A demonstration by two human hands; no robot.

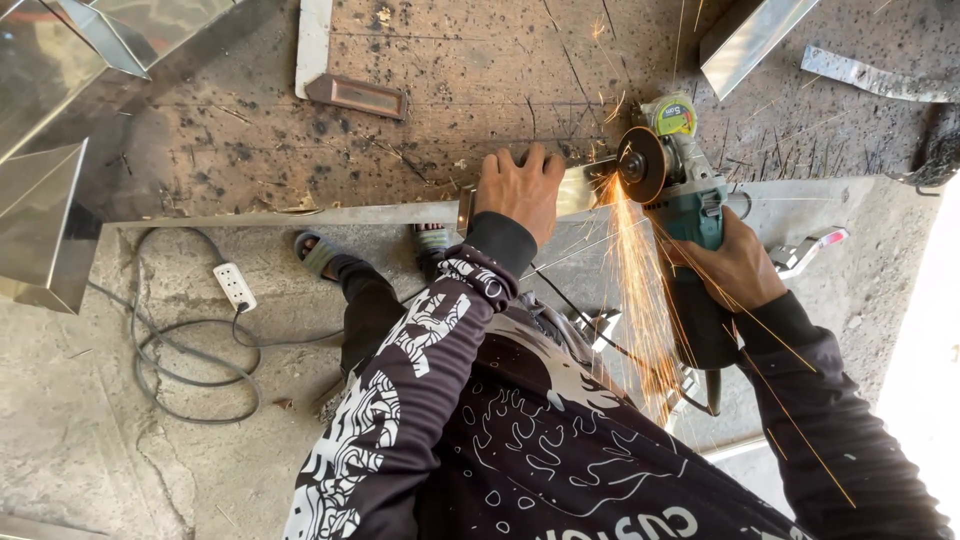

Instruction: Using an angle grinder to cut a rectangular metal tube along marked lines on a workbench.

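My left hand (518, 188) presses flat on a short shiny metal piece (578, 190) at the front edge of the scorched workbench (450, 80). My right hand (735, 265) grips the teal body of an angle grinder (690, 205). Its spinning disc (640, 163) touches the right end of the metal piece, just beside my left fingers. Orange sparks (640, 300) stream down from the disc toward my chest and legs. Both arms wear dark patterned sleeves.
A small brown rectangular block (357, 95) lies on the bench. Folded sheet-metal pieces stand at the far left (45, 180) and top right (750, 35). A white power strip (235, 286) with looped cable lies on the concrete floor. A tape measure (676, 117) sits behind the grinder.
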